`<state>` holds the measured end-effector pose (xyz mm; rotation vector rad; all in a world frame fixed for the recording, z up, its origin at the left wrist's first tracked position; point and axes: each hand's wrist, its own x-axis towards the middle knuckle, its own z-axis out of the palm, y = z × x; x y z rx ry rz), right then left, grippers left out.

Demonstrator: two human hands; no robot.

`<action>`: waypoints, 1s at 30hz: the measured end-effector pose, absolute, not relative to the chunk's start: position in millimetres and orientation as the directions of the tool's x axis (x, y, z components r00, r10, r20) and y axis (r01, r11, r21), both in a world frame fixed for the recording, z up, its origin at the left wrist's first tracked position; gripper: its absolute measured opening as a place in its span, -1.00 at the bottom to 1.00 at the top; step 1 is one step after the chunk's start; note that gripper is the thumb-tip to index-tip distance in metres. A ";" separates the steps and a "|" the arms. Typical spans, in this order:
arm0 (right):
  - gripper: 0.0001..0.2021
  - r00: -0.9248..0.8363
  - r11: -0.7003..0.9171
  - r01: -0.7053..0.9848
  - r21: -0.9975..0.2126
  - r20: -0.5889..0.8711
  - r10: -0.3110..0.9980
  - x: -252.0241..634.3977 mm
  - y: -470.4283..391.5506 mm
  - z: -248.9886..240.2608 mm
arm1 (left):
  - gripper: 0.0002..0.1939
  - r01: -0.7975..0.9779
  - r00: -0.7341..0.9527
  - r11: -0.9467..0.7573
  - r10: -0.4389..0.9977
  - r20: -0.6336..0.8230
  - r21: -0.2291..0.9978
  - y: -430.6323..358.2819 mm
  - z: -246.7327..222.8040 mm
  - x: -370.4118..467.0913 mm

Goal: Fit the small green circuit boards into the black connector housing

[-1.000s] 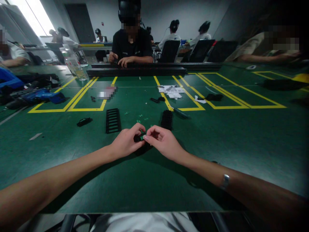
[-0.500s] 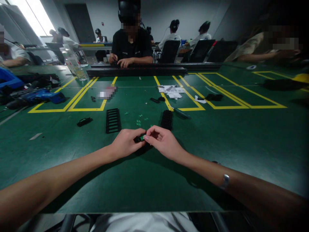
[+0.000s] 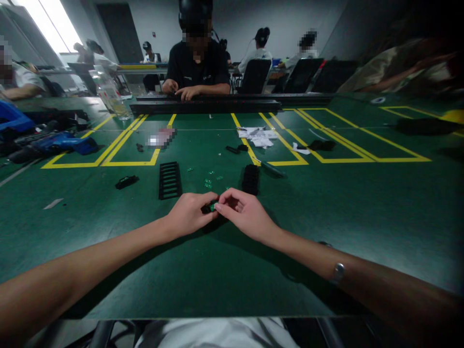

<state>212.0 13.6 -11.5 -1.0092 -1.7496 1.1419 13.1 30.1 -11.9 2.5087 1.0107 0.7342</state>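
Note:
Between the fingers of my left hand [image 3: 192,211] is a small black part [image 3: 206,209], mostly hidden by the fingers. A little green piece [image 3: 213,207] shows at its right end. My right hand [image 3: 247,212] pinches at that green piece with thumb and forefinger, touching the black part's end. Just beyond the hands lie several loose green pieces [image 3: 208,183]. To their left is a black slotted frame [image 3: 169,181]; to their right, a stack of black slotted parts [image 3: 250,180] stands close behind my right hand.
A small black part [image 3: 126,181] lies to the left. Farther off are white papers [image 3: 258,136], a dark green tool-like item [image 3: 272,169], a plastic bottle [image 3: 110,94] and blue power tools [image 3: 68,144]. Long black rails [image 3: 206,106] cross the table before a co-worker [image 3: 197,63].
My hands hold almost the same pose, with only a slight shift of the right fingers at the green piece. A person at the far right has moved.

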 end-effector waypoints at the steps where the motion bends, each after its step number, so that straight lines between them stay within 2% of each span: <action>1: -0.86 -0.362 0.275 0.194 -0.942 0.192 0.912 212.0 13.7 -11.8 | -0.88 0.540 0.614 -0.691 0.714 0.337 0.480 30.1 -12.2 13.2; 30: -0.87 -0.380 0.270 0.177 -0.947 0.187 0.906 212.5 14.5 -12.8 | -0.86 0.552 0.626 -0.674 0.724 0.290 0.490 32.2 -14.4 13.4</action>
